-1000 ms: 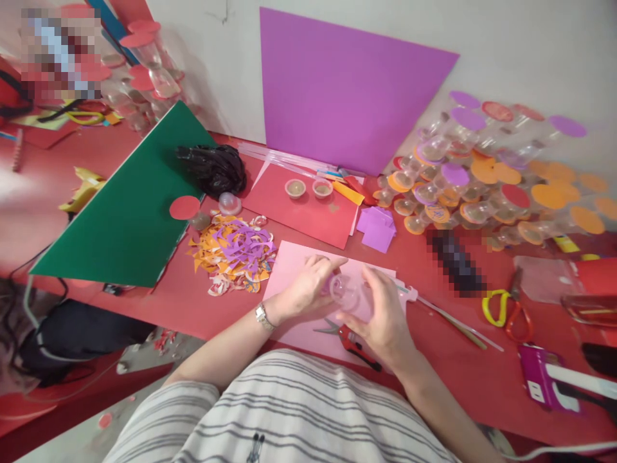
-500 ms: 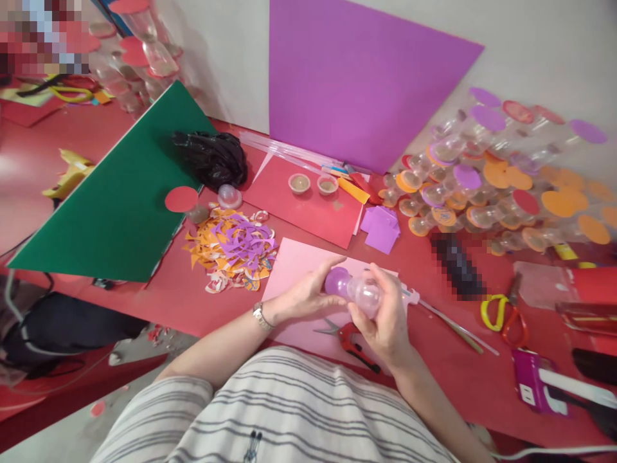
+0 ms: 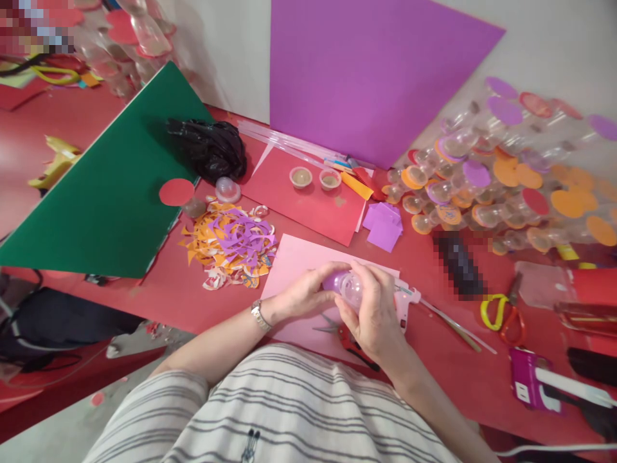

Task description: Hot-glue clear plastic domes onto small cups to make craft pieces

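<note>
Between my hands is a clear plastic hourglass piece [image 3: 353,289] with a purple disc [image 3: 332,281] at its left end. My left hand [image 3: 306,294] closes its fingers and thumb round the purple end. My right hand [image 3: 373,312] wraps round the clear rounded part and hides much of it. Both hands are above a pink sheet [image 3: 292,263]. Under my right hand lie red-handled scissors [image 3: 349,337], partly covered. A pale glue gun [image 3: 405,299] rests just right of that hand.
A heap of orange and purple paper scraps [image 3: 236,241] lies left. Two small sand-filled cups [image 3: 301,177] stand on a red sheet [image 3: 318,215]. Several finished hourglasses [image 3: 486,173] crowd the back right. A green board [image 3: 120,193] leans at left; yellow-red scissors [image 3: 504,315] lie right.
My right hand has shifted left and tilted the hourglass piece, so its clear end now points more toward me. The whole view has moved slightly.
</note>
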`<state>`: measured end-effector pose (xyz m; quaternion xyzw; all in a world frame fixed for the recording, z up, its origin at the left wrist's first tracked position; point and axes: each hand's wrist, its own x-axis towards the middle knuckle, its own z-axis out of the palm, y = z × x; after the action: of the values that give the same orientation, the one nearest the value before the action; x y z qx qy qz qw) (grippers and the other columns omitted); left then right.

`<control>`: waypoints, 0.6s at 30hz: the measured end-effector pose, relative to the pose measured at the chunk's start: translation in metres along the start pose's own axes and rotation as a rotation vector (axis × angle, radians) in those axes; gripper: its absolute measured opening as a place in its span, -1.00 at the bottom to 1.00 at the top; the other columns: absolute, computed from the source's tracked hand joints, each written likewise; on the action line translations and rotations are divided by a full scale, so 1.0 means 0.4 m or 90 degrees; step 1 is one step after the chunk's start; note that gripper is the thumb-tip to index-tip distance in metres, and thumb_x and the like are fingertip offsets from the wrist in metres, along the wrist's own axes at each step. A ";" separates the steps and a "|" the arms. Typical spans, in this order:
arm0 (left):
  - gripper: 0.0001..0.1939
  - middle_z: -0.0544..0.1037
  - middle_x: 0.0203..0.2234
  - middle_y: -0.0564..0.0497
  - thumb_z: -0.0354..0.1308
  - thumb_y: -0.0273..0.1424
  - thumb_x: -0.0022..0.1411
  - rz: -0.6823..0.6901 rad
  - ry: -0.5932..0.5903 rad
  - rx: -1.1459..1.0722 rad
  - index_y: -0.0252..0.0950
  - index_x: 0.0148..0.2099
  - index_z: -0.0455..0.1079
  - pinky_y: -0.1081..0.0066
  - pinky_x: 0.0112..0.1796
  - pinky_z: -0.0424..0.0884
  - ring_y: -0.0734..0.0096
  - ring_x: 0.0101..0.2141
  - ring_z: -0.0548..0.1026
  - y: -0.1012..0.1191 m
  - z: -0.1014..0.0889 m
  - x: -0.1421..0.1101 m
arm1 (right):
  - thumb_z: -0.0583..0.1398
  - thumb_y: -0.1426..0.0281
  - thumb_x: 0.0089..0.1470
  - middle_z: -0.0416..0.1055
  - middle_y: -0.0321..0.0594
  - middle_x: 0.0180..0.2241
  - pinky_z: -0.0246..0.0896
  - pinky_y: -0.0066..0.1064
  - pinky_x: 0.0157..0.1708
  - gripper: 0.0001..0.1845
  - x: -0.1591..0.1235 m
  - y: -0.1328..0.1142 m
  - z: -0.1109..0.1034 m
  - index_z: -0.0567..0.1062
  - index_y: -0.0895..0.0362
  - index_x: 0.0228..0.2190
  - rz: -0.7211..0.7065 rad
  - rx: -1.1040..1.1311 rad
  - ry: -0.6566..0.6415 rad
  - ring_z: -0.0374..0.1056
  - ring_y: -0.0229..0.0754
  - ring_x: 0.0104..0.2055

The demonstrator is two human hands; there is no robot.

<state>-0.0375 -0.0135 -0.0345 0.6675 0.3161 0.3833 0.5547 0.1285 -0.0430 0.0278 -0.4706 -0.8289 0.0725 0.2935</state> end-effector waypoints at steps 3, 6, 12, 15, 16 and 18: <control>-0.50 0.47 0.14 -0.23 0.20 -0.22 0.32 -0.007 0.006 -0.011 -0.30 0.22 0.27 0.17 0.13 0.39 0.12 0.11 0.47 -0.002 0.001 0.001 | 0.12 0.26 0.26 0.24 0.05 0.00 0.36 0.05 -0.01 -0.31 0.002 0.000 0.005 0.02 0.10 0.32 0.003 -0.003 0.009 0.26 0.09 0.06; -0.52 0.48 0.13 -0.22 0.21 -0.28 0.31 -0.003 0.009 -0.020 -0.31 0.21 0.28 0.17 0.13 0.39 0.14 0.10 0.48 -0.005 0.002 0.001 | 0.11 0.25 0.27 0.25 0.05 0.00 0.36 0.06 -0.01 -0.34 0.003 -0.001 0.008 0.04 0.11 0.30 0.009 -0.004 0.015 0.26 0.10 0.06; -0.53 0.48 0.13 -0.23 0.22 -0.34 0.29 0.001 0.038 -0.039 -0.32 0.20 0.30 0.18 0.16 0.36 0.14 0.12 0.46 -0.010 0.007 0.000 | 0.13 0.25 0.25 0.27 0.04 0.00 0.35 0.03 -0.01 -0.33 0.002 -0.001 0.019 0.06 0.10 0.31 0.034 -0.001 0.040 0.26 0.09 0.06; -0.53 0.48 0.13 -0.20 0.22 -0.37 0.28 -0.012 0.056 -0.038 -0.30 0.20 0.30 0.19 0.15 0.37 0.16 0.11 0.47 -0.010 0.014 0.000 | 0.12 0.25 0.26 0.27 0.05 0.01 0.35 0.05 -0.02 -0.33 0.003 -0.002 0.028 0.05 0.10 0.31 0.048 -0.011 0.045 0.27 0.09 0.04; -0.54 0.48 0.13 -0.20 0.22 -0.37 0.28 -0.014 0.060 -0.037 -0.29 0.20 0.30 0.19 0.14 0.37 0.16 0.10 0.47 -0.009 0.016 0.000 | 0.11 0.25 0.27 0.28 0.06 0.01 0.35 0.05 -0.03 -0.33 0.003 -0.003 0.031 0.04 0.11 0.31 0.051 -0.015 0.047 0.27 0.09 0.03; -0.55 0.48 0.13 -0.20 0.21 -0.34 0.30 -0.015 0.067 -0.035 -0.29 0.20 0.30 0.19 0.14 0.37 0.16 0.10 0.47 -0.006 0.019 0.000 | 0.10 0.25 0.27 0.28 0.06 0.01 0.34 0.07 -0.02 -0.34 0.002 -0.007 0.035 0.04 0.11 0.31 0.058 -0.016 0.051 0.28 0.09 0.03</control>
<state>-0.0311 -0.0167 -0.0376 0.6275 0.3417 0.4198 0.5597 0.1185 -0.0415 0.0178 -0.5138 -0.7953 0.0563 0.3167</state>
